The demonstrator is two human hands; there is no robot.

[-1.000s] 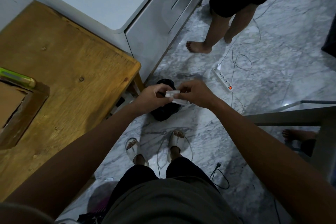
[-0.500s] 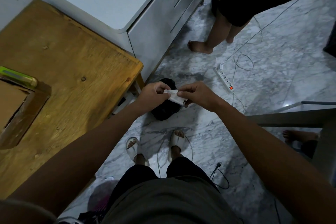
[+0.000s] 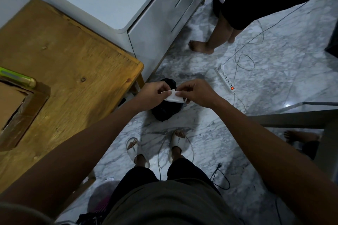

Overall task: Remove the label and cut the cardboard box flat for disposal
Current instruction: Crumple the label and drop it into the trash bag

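Both the left hand (image 3: 152, 93) and the right hand (image 3: 196, 93) pinch the white label (image 3: 172, 97) above a black bag (image 3: 165, 113). Its sticky side may cling to fingers and miss the bag.

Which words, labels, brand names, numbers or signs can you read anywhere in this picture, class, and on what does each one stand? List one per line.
None can be read.
White label, pinched between left hand and right hand: any print is too blurred to read.
Cardboard box on the wooden table: no lettering visible.
Green cutter beside it: no markings legible.
Power strip on the floor: a lit red switch, no readable text.
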